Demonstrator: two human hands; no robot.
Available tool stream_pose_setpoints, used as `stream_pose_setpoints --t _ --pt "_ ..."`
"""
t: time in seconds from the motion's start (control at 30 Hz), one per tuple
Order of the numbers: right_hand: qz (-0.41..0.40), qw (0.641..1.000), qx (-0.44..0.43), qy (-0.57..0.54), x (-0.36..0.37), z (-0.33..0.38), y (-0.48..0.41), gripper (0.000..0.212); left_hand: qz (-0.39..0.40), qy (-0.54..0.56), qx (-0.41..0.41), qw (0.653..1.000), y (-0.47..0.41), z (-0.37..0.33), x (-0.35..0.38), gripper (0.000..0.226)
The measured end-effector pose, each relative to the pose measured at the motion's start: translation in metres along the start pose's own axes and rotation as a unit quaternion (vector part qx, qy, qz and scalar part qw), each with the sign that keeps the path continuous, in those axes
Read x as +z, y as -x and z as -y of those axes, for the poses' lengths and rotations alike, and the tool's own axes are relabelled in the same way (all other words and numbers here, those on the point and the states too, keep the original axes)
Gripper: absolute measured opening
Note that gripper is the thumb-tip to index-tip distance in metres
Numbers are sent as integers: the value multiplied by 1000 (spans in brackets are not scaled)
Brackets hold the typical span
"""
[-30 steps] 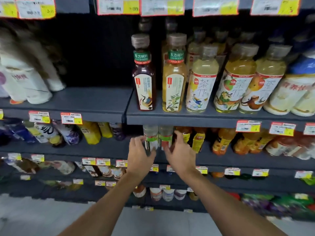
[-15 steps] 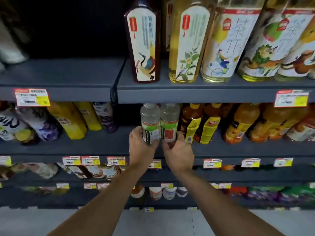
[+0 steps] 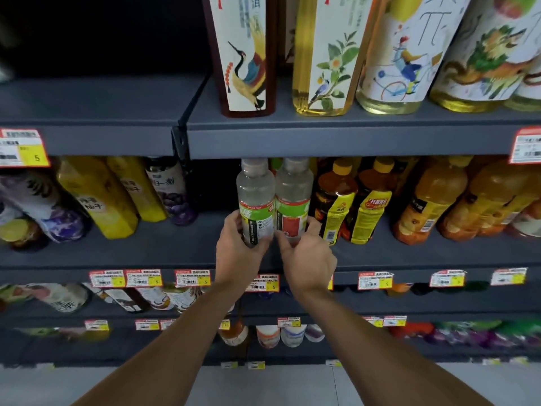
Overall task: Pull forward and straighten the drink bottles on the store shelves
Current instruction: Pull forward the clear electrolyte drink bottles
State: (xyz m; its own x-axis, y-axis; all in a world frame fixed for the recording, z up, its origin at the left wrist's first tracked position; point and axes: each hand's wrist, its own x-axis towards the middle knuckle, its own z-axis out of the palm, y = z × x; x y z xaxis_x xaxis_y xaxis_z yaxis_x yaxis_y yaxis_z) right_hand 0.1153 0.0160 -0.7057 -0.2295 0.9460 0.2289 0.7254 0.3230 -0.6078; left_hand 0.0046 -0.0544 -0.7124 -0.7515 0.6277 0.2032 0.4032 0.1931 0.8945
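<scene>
Two hands, left and right, grip clear rounded plastic bottles

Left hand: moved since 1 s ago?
Yes. The left hand has gone up and in past the shelf edge, and now grips the left clear bottle.

The middle shelf in front of me is dark grey. Along it, from my left, stand a purple-labelled bottle, two yellow bottles and a grape-labelled bottle. After a gap come the left clear bottle and the right clear bottle, side by side and touching, their bases hidden from me. Just beside them are two dark tea bottles with yellow labels, then orange juice bottles. The upper shelf carries tall bottles at its front edge: a crane-labelled bottle, a flower-labelled bottle and paler ones. Price tags line the shelf edges; the lower shelves hold blurred bottles.
</scene>
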Motion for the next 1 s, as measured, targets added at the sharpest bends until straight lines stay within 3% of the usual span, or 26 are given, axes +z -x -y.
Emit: stream_pose_setpoints --t 0.23,0.43,0.6,0.77,1.0 --pt "5 999 -14 -43 -6 -17 17 61 -28 -29 -3 999 8 3 -1 68" --pt "64 997 -40 33 -7 -27 -1 75 52 -66 8 996 4 11 -15 65" --pt "123 991 -40 -22 -7 -40 -12 64 57 -47 -22 997 5 8 -15 67" --pt "205 970 -106 -75 -19 -53 -23 48 60 -100 -17 993 9 10 -15 69" --pt "124 989 -81 -29 -20 -43 -14 65 64 -127 -10 990 9 10 -15 58"
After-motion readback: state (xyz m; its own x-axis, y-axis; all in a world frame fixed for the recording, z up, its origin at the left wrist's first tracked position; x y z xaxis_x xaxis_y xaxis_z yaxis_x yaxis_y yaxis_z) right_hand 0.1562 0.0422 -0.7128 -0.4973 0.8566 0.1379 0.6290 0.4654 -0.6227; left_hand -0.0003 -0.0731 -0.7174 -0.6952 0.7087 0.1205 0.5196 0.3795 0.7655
